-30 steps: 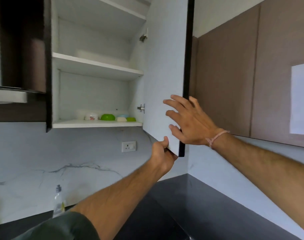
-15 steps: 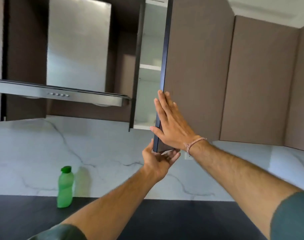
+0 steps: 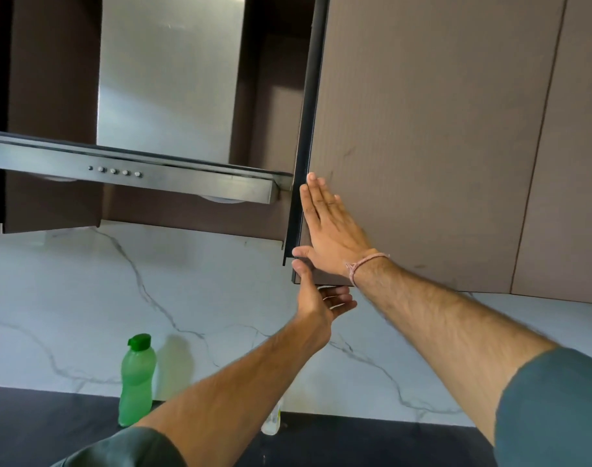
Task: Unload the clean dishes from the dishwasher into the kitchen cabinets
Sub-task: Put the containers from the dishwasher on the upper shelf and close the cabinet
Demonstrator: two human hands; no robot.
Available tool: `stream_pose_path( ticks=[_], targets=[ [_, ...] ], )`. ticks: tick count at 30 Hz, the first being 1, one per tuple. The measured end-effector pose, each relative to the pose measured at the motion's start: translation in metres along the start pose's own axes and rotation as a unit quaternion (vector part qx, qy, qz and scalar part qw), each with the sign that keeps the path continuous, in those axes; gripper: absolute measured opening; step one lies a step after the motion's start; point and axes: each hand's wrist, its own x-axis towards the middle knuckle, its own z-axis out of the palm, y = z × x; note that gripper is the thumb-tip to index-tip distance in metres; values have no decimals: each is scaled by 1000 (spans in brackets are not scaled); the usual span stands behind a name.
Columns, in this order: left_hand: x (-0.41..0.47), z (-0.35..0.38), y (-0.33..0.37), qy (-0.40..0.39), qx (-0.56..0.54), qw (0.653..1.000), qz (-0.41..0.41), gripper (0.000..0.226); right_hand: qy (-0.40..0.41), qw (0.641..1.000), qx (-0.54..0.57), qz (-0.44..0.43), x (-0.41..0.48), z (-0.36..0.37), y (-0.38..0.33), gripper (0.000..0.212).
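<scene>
Right grip (image 3: pixel 331 230) lay flat and fully open against the face of the cabinet door (image 3: pixel 439 129), fingers straight and together, pressing just inside the door's left edge near its lower corner, with nothing held. Left grip (image 3: pixel 316 303) sat under that same corner, also open: the thumb pointed up and touched the corner's dark edge, and the fingers reached loosely beneath the door's bottom edge without curling round it.

I saw the door almost shut. Its dark edge strip (image 3: pixel 306 123) ran up the left side, close against the cabinet's side, so little room was left there. To the right, a second cabinet door (image 3: pixel 571 163) met it along a thin seam.

Left of the door's edge, the range hood (image 3: pixel 129 170) ended just beside the strip, with the steel chimney (image 3: pixel 170 72) above it. Below the cabinets, the marble backsplash (image 3: pixel 187 298) gave open room around both forearms. A green bottle (image 3: pixel 137 379) stood upright on the dark table (image 3: pixel 35 426), well apart from the grips, and a small clear bottle (image 3: pixel 271 423) showed partly behind the left forearm.
</scene>
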Motion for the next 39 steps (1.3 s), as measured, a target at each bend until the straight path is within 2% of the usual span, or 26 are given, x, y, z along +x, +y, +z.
stream_pose_path(
  ticks=[11,19,23,27,30,34,39],
  targets=[
    [89,-28,11,-9,51,998,-23,93,-13,999,-42,32,59,68,4,111],
    [104,-31,6,-15,72,997,-18,98,-6,998,-56,34,64,75,6,111],
    [103,-32,4,-20,76,997,-27,96,-17,998,-29,47,61,71,1,108],
    [94,-31,-3,-30,97,994,-51,93,-66,996,18,54,30,61,4,94],
    [84,-28,-8,-22,113,992,-59,87,-102,989,55,92,-5,44,13,82],
    [67,-20,-12,-12,125,989,-77,82,-144,979,53,132,-58,13,33,67],
    [35,-9,-22,0,184,981,-63,77,-190,965,43,177,-139,-34,48,62]
  ],
)
